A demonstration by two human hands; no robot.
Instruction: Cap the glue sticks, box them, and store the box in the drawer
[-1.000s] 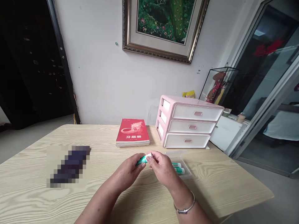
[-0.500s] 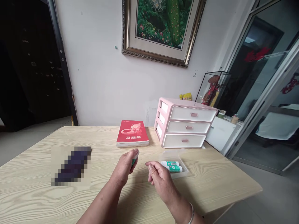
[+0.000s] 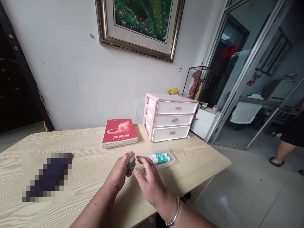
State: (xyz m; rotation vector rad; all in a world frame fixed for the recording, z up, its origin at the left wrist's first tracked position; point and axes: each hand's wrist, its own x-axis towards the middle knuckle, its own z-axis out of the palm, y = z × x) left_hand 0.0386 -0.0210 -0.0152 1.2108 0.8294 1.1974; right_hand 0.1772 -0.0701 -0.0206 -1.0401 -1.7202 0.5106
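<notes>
My left hand (image 3: 120, 169) is closed round a green and white glue stick (image 3: 130, 161), with its white end showing above my fist. Just to its right is my right hand (image 3: 149, 182), thumb and fingers apart and nothing between them. Two more green and white glue sticks (image 3: 162, 159) lie side by side on a clear plastic bag (image 3: 169, 162) beyond my right hand. All of this is over or on a light wooden table (image 3: 90, 177).
A stack of red-covered books (image 3: 120, 131) lies behind my hands. To its right stands a pink and white drawer unit (image 3: 172, 117). A pixelated dark item (image 3: 48, 175) rests on the left. Past the table's right edge, a person's leg (image 3: 286, 150) shows.
The view has swung right, and a person's leg now shows at the right edge. My right hand has come closer to the held glue stick, its fingers spreading apart.
</notes>
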